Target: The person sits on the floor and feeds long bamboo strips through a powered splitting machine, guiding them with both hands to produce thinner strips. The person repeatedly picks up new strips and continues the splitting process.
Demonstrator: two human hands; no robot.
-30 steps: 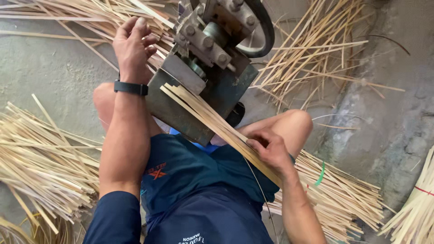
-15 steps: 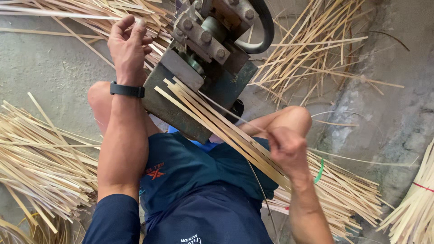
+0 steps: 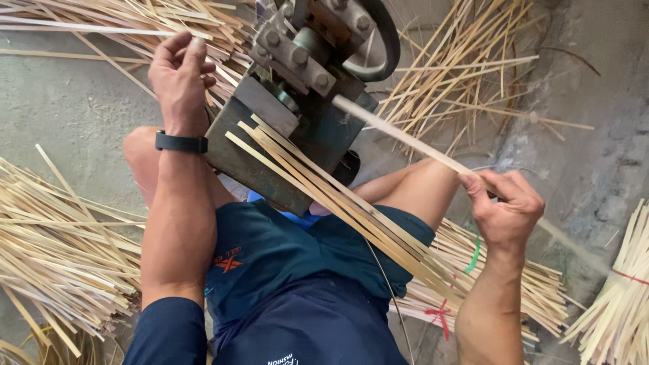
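Head view: right hand (image 3: pixel 503 209) pinching bamboo strip (image 3: pixel 399 133), long axis diagonal toward machine (image 3: pixel 304 88).

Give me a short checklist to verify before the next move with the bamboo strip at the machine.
1. Right hand grips the single bamboo strip: ok.
2. Strip tip meets the machine: ok.
3. Left hand away from the wheel: ok.
4. Left hand holds something: cannot tell.
5. Loose strips lie across the lap, near the feed: not ok.
6. Wheel turning: cannot tell.
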